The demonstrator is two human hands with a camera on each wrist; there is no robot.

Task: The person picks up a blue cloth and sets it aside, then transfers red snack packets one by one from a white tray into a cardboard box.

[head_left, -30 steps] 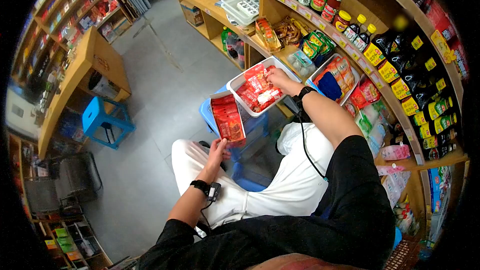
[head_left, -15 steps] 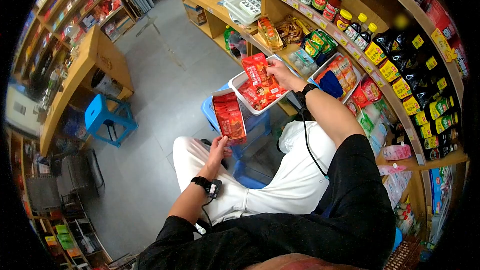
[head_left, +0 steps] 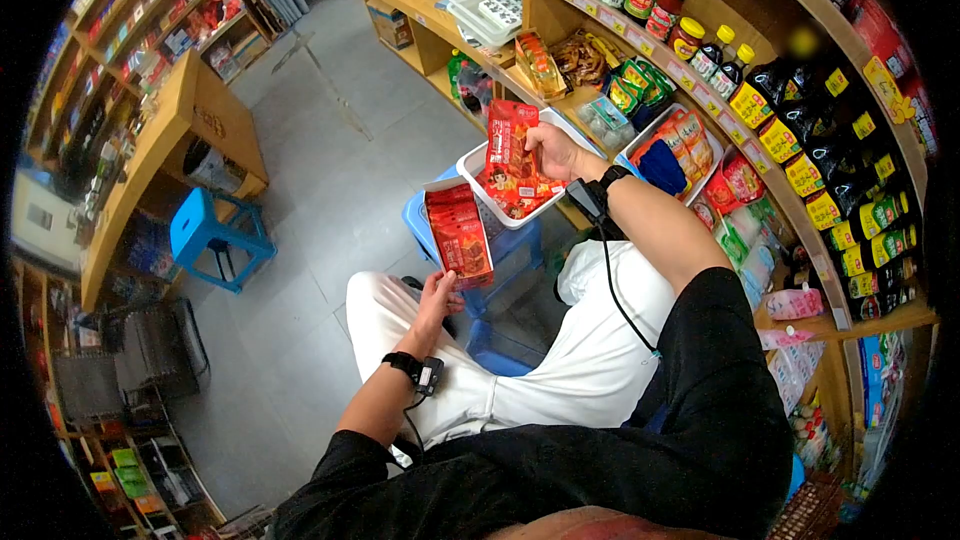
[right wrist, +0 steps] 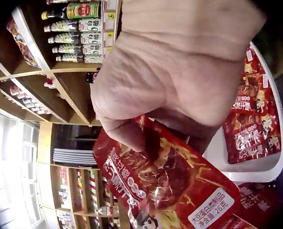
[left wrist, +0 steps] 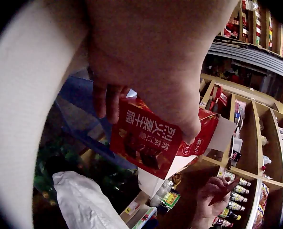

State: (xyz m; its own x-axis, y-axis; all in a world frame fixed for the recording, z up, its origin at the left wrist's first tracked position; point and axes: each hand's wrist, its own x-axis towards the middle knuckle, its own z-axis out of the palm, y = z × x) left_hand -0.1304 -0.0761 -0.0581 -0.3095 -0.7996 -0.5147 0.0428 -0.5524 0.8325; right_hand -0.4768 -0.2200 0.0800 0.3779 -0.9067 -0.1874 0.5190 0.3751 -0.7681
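Closed thumb and fingers of the right hand (head_left: pixel 560 154) are pinching a red packet (head_left: pixel 510 135) above a white tray (head_left: pixel 519 223); at the tray's eight o'clock, the left hand (head_left: pixel 434 304) is gripping a red box (head_left: pixel 461 230).

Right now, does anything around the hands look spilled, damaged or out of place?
Nothing stands out: the left hand grips the red cardboard box, the right hand pinches a red plastic packet, and no spill or tear shows.
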